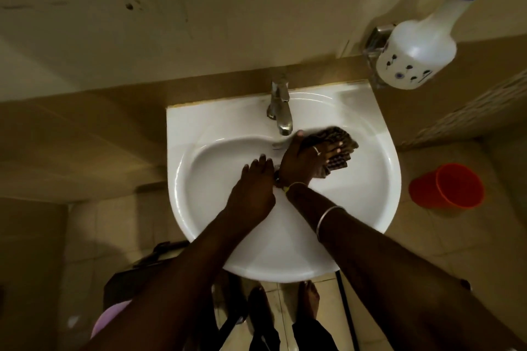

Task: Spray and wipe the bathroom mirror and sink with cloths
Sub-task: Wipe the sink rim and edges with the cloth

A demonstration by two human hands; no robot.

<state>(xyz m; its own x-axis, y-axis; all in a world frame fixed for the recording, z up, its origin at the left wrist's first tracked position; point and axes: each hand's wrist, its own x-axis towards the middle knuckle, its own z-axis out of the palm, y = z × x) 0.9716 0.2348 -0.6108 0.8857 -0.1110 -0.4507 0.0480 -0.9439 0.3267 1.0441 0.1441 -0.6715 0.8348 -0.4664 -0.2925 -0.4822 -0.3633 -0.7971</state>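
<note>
A white wall-hung sink [182, 134] fills the middle of the view, with a chrome faucet [281, 105] at its back. My right hand [305, 157] presses a dark patterned cloth [342, 139] flat against the basin's back right slope, just right of the spout, fingers spread straight over it. My left hand [253, 188] rests in the basin bottom beside the right wrist, fingers relaxed and holding nothing. It covers the drain. A white spray bottle [416, 57] with a blue collar hangs at the upper right, apart from both hands.
A metal wall holder [376, 37] sits behind the spray bottle. An orange bucket [450, 185] stands on the tiled floor right of the sink. Dark objects and a lilac item [108, 319] lie on the floor at lower left. My bare feet [285, 308] stand under the sink's front edge.
</note>
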